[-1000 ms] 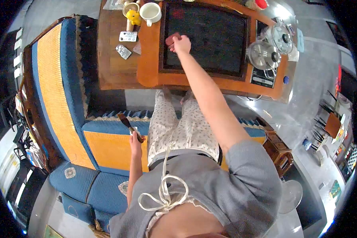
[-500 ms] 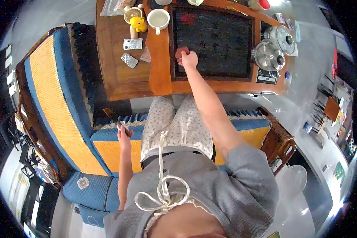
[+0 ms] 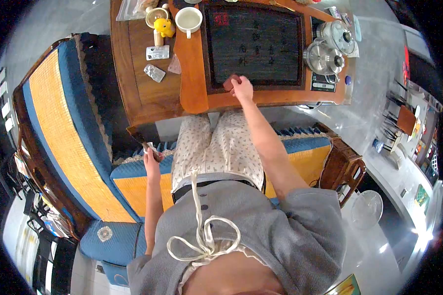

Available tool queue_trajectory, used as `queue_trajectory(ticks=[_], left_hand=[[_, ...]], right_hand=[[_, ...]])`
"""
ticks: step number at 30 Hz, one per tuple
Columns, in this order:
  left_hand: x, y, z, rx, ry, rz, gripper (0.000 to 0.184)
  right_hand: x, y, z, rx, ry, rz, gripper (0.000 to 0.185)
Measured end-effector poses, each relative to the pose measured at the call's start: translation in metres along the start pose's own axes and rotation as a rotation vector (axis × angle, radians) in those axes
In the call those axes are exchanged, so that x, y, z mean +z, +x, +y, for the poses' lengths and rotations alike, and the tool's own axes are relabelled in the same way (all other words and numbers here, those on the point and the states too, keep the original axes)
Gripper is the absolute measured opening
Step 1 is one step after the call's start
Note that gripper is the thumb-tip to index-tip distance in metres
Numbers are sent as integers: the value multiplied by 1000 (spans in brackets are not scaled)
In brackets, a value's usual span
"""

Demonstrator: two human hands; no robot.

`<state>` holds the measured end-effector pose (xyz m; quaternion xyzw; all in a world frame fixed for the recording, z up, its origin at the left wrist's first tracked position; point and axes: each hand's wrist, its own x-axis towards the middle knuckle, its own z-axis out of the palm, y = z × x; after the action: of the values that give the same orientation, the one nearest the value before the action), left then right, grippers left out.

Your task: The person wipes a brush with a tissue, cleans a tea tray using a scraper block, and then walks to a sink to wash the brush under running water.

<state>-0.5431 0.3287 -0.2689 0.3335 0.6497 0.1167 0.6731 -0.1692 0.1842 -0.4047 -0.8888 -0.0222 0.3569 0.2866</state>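
My right hand (image 3: 243, 90) is closed around a folded reddish-brown cloth (image 3: 231, 82). The cloth rests at the near left edge of a black tea tray (image 3: 266, 42), which carries carved characters and a red seal mark. Down by the seat, my left hand (image 3: 152, 160) grips a long dark brown tool (image 3: 142, 139); its exact kind is unclear. Something white, like tissue, shows at those fingers.
Left of the tray stand a white mug (image 3: 188, 20), a yellow figurine (image 3: 164, 28) and blister packs (image 3: 157, 52). Steel and glass kettles (image 3: 325, 58) sit at the right end. A blue and yellow sofa (image 3: 79, 132) lies to my left.
My right hand has moved the cloth toward me, from the tray's left side to its near edge. The view has shifted slightly. My left hand stays by the seat with the tool.
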Motion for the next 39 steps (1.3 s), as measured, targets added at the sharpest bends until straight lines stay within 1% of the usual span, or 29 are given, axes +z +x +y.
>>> queue_trajectory(ticks=[1, 3, 6, 8, 10, 15, 18, 24, 27, 28, 33, 36, 39], left_hand=[[0, -3, -1, -8, -3, 13, 25], [2, -8, -3, -19, -10, 46, 25], [1, -15, -17, -35, -25, 111, 26], [7, -26, -21, -27, -28, 161, 27], [10, -36, -29, -24, -32, 182, 27], [31, -64, -46, 5, -12, 170, 26], [55, -78, -52, 0, 0, 218, 25], [107, -99, -70, 17, 10, 182, 27], [129, -106, -79, 8, 10, 158, 28], [136, -109, -81, 13, 9, 161, 28], [162, -117, -95, 17, -39, 189, 27], [174, -122, -102, 32, -29, 158, 26], [186, -124, -106, 30, -44, 165, 26]], right_hand=[[-15, -7, -16, -89, -109, 38, 31], [-34, -5, -36, -262, -174, -78, 30], [-31, 9, -56, -467, -409, -251, 28], [-33, 7, -74, -488, -529, -277, 27], [-33, 11, -73, -511, -613, -305, 26], [-65, 21, -48, -522, -604, -239, 27], [-92, 32, -26, -499, -601, -231, 27], [-159, 56, 15, -480, -632, -192, 28], [-191, 70, 37, -448, -636, -209, 28], [-198, 75, 47, -455, -653, -177, 28], [-244, 92, 75, -357, -760, -186, 33], [-265, 95, 85, -321, -829, -154, 34], [-276, 101, 100, -379, -836, -88, 34]])
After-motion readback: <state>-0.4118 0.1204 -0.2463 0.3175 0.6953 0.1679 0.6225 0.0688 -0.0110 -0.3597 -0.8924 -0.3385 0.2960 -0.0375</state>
